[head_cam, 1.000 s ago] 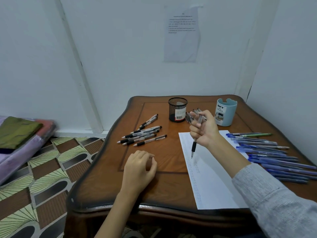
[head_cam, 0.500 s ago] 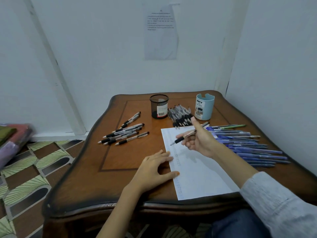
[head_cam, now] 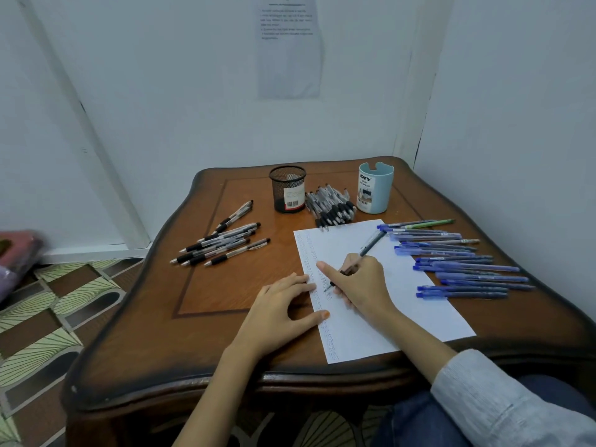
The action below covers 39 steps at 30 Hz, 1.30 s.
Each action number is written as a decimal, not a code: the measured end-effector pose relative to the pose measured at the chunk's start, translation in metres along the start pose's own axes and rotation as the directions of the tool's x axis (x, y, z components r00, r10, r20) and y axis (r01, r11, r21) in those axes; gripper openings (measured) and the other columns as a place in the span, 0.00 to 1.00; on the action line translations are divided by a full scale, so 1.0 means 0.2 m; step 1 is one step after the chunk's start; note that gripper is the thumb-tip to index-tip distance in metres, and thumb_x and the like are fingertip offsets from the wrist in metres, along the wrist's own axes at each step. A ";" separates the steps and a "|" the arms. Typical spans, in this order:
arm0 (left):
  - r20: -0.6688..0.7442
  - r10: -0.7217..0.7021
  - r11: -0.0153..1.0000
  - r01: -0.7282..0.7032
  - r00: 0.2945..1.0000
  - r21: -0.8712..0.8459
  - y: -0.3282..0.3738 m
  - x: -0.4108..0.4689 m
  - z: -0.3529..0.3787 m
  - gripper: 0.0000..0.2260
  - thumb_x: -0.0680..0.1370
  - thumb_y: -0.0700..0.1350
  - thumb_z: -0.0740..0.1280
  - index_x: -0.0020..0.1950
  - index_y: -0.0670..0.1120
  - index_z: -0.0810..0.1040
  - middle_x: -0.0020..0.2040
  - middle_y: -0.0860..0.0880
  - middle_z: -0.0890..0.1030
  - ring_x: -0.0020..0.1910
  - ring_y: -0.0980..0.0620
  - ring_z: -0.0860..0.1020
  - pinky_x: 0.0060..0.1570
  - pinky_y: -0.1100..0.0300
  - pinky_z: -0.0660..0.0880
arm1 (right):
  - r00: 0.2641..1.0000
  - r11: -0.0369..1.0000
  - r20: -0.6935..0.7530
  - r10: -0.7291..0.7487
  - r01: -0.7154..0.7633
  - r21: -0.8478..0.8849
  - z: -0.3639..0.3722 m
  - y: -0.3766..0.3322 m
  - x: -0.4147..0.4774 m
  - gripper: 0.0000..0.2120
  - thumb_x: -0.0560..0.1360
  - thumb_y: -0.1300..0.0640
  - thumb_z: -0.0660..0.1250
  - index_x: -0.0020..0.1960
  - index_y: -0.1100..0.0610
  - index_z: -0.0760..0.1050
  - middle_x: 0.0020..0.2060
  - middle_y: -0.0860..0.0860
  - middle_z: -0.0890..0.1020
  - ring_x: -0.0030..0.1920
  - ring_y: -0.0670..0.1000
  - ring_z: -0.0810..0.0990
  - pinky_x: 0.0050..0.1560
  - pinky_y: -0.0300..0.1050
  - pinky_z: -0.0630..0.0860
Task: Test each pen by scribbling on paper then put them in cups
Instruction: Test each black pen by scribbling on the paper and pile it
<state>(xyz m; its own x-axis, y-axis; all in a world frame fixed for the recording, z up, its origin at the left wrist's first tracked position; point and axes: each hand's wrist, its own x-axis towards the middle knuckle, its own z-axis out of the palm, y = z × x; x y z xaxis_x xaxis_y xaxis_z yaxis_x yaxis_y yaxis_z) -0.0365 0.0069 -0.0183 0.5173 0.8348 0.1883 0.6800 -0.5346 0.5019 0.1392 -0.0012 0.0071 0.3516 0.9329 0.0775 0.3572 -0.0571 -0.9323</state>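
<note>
Right hand (head_cam: 361, 285) lowered, gripping pen (head_cam: 374, 243) on paper (head_cam: 425, 311) | left hand (head_cam: 277, 311) flat, pressing paper

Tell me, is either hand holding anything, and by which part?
The right hand grips a black pen low on its barrel, near the tip. The left hand holds nothing; it lies flat on the paper.

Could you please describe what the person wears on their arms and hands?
The right arm wears a light grey ribbed sleeve, ending short of the wrist. The left arm is bare. The left hand has an orange-looking thumbnail; the right hand shows no rings.
</note>
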 end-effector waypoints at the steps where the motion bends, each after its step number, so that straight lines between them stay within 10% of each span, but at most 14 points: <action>1: 0.002 -0.002 1.000 0.002 1.000 -0.006 0.00 0.00 0.00 0.28 0.73 0.67 0.63 0.70 0.59 0.69 0.73 0.63 0.65 0.73 0.64 0.56 0.68 0.62 0.52 | 1.000 0.999 -0.011 -0.027 0.027 -0.024 0.00 0.01 0.00 0.18 0.70 0.47 0.75 0.34 0.61 0.74 0.26 0.55 0.80 0.19 0.49 0.75 0.22 0.38 0.71; 8: 0.014 -0.018 0.999 0.019 1.000 -0.033 0.01 0.00 0.00 0.29 0.73 0.67 0.63 0.70 0.58 0.70 0.73 0.61 0.65 0.74 0.63 0.56 0.69 0.60 0.52 | 0.991 0.987 0.016 -0.134 0.135 -0.087 -0.01 0.04 0.01 0.17 0.74 0.65 0.67 0.30 0.58 0.65 0.26 0.55 0.70 0.29 0.55 0.77 0.30 0.41 0.70; 39: 0.015 -0.031 0.999 0.031 0.999 -0.028 0.04 -0.01 -0.01 0.28 0.73 0.65 0.64 0.71 0.56 0.69 0.74 0.58 0.65 0.74 0.61 0.57 0.72 0.55 0.55 | 0.992 0.991 0.032 -0.122 0.123 -0.043 -0.01 0.06 0.02 0.13 0.72 0.66 0.68 0.33 0.62 0.67 0.27 0.58 0.71 0.24 0.50 0.78 0.26 0.35 0.71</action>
<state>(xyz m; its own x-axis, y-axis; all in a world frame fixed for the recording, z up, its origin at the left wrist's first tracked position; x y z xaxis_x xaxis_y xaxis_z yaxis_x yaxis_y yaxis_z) -0.0337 0.0006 -0.0135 0.5040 0.8487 0.1604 0.6810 -0.5047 0.5306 0.1473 0.0010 -0.0029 0.2776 0.9439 0.1789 0.4349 0.0426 -0.8995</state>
